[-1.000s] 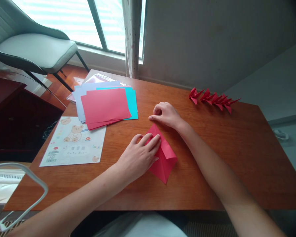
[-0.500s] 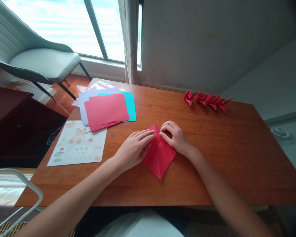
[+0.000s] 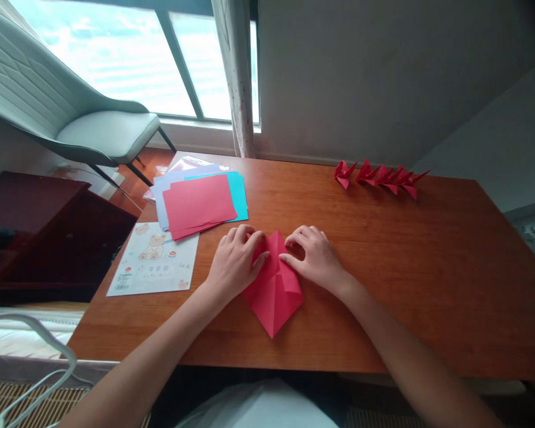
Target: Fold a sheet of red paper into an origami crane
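Note:
A creased sheet of red origami paper (image 3: 274,303) lies on the wooden table in front of me, one corner pointing toward me and another away. My left hand (image 3: 237,258) grips its upper left edge, thumb on top and fingers curled at the side. On the upper right edge, my right hand (image 3: 311,257) pinches the paper between thumb and fingers. The right side of the sheet is partly lifted or folded inward near that thumb. Both hands hide parts of the side edges.
A stack of red paper (image 3: 200,205) lies at the left over blue paper (image 3: 239,199) and lilac sheets. Nearer is a bear-printed sheet (image 3: 156,267). Several folded red paper cranes (image 3: 387,177) stand in a row at the back right. A chair (image 3: 109,134) is beyond the table (image 3: 405,285).
My left hand has gone from lying flat across the paper to gripping its left edge. The right thumb has moved inward, and the sheet's near corner has shifted left and closer to me.

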`<control>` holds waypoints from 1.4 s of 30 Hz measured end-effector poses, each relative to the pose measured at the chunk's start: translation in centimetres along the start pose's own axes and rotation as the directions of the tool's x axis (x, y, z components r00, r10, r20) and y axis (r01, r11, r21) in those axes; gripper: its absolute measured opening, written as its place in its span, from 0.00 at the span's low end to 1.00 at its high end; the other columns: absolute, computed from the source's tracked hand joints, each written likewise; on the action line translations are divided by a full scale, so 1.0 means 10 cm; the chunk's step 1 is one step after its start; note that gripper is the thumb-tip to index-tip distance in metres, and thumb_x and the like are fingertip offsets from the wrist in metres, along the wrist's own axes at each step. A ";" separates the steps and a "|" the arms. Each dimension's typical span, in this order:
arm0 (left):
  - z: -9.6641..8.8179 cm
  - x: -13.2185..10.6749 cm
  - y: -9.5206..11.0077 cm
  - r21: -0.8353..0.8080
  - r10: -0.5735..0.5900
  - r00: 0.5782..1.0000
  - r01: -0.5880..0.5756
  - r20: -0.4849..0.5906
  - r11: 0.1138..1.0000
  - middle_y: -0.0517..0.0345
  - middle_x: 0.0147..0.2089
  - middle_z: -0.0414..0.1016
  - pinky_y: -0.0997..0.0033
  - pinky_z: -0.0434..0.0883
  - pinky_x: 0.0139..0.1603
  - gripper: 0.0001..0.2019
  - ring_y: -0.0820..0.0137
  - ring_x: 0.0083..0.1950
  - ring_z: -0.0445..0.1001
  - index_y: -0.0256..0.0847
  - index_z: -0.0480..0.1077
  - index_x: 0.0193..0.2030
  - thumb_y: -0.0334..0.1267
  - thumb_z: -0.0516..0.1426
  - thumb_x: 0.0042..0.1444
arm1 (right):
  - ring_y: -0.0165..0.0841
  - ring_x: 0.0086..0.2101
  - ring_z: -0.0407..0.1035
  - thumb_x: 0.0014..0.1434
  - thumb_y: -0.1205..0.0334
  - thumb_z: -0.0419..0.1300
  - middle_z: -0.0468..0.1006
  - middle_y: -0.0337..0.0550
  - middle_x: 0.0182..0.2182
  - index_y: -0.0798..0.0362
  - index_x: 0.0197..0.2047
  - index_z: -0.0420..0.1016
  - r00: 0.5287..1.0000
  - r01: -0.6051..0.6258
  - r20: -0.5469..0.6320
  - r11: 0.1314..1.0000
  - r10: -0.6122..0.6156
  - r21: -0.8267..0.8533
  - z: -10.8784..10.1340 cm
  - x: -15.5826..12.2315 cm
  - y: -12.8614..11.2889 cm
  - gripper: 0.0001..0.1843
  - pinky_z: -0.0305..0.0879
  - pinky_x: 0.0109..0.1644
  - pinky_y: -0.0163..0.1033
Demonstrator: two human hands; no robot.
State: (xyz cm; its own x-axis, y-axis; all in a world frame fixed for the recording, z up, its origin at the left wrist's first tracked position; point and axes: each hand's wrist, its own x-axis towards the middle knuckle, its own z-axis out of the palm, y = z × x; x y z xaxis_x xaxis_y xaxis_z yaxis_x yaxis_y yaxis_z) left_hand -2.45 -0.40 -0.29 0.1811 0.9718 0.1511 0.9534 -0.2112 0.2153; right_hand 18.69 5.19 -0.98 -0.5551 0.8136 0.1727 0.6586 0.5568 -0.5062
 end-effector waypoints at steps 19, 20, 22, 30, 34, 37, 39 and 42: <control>-0.45 -0.15 0.22 -0.013 -0.465 0.823 0.496 0.327 0.868 0.59 0.37 0.79 0.69 0.54 0.29 0.10 0.64 0.35 0.75 0.45 0.66 0.35 0.49 0.56 0.61 | 0.36 0.38 0.68 0.64 0.59 0.64 0.79 0.40 0.35 0.50 0.36 0.75 0.992 0.120 0.041 0.987 -0.116 -0.111 0.04 -0.07 -0.07 0.06 0.54 0.43 0.42; -0.44 -0.16 0.23 -0.035 -0.470 0.831 0.502 0.298 0.864 0.60 0.36 0.78 0.69 0.54 0.29 0.09 0.65 0.34 0.74 0.45 0.66 0.35 0.47 0.56 0.60 | 0.36 0.38 0.68 0.65 0.59 0.63 0.79 0.41 0.35 0.50 0.37 0.76 0.991 0.128 0.041 0.984 -0.124 -0.127 0.05 -0.08 -0.07 0.06 0.54 0.43 0.43; -0.40 -0.18 0.28 -0.066 -0.464 0.853 0.491 0.237 0.869 0.60 0.35 0.77 0.69 0.56 0.29 0.07 0.66 0.34 0.74 0.45 0.67 0.35 0.43 0.56 0.61 | 0.37 0.38 0.67 0.67 0.59 0.60 0.78 0.42 0.35 0.50 0.38 0.77 0.988 0.154 0.040 0.974 -0.150 -0.168 0.05 -0.10 -0.10 0.06 0.54 0.42 0.43; -0.22 -0.37 0.45 -0.333 -0.330 0.943 0.296 -0.049 0.895 0.56 0.44 0.77 0.68 0.72 0.38 0.07 0.67 0.41 0.78 0.44 0.72 0.43 0.41 0.54 0.66 | 0.38 0.37 0.65 0.69 0.66 0.54 0.75 0.45 0.34 0.50 0.49 0.78 0.968 0.250 0.086 0.936 -0.235 -0.250 0.09 -0.14 -0.19 0.12 0.58 0.40 0.42; -0.10 -0.47 0.48 -0.356 -0.241 0.958 0.173 -0.157 0.918 0.50 0.58 0.77 0.61 0.74 0.57 0.15 0.62 0.57 0.76 0.45 0.69 0.57 0.36 0.53 0.66 | 0.39 0.37 0.65 0.69 0.66 0.54 0.75 0.47 0.35 0.51 0.52 0.77 0.971 0.235 0.092 0.942 -0.219 -0.240 0.10 -0.15 -0.19 0.13 0.60 0.41 0.42; -0.01 -0.51 0.49 -0.232 -0.131 0.982 0.096 -0.139 0.968 0.45 0.65 0.71 0.56 0.71 0.62 0.24 0.58 0.64 0.72 0.40 0.61 0.67 0.31 0.50 0.65 | 0.39 0.37 0.65 0.70 0.66 0.53 0.75 0.47 0.35 0.51 0.53 0.77 0.973 0.226 0.095 0.946 -0.210 -0.234 0.10 -0.14 -0.19 0.14 0.60 0.41 0.43; 0.03 -0.53 0.48 -0.165 -0.068 0.991 0.048 -0.116 0.985 0.43 0.67 0.69 0.55 0.70 0.62 0.28 0.58 0.66 0.70 0.38 0.56 0.71 0.28 0.49 0.63 | 0.39 0.37 0.65 0.70 0.65 0.52 0.75 0.47 0.35 0.51 0.53 0.77 0.975 0.221 0.093 0.948 -0.204 -0.231 0.09 -0.14 -0.19 0.15 0.60 0.42 0.42; 0.04 -0.56 0.46 -0.083 -0.040 0.993 0.031 -0.111 0.996 0.40 0.68 0.69 0.55 0.70 0.60 0.31 0.57 0.66 0.70 0.36 0.51 0.73 0.27 0.48 0.62 | 0.39 0.37 0.65 0.71 0.65 0.52 0.75 0.46 0.35 0.52 0.52 0.78 0.975 0.219 0.089 0.947 -0.203 -0.236 0.09 -0.14 -0.19 0.15 0.61 0.42 0.42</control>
State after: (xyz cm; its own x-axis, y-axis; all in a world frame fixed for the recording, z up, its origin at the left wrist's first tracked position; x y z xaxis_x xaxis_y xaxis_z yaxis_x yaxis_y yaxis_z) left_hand 0.99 -6.77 -0.54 0.1153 0.9617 0.2485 0.9353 -0.1894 0.2990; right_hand 17.74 2.84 -1.01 -0.7205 0.6652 0.1961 0.6219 0.7448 -0.2418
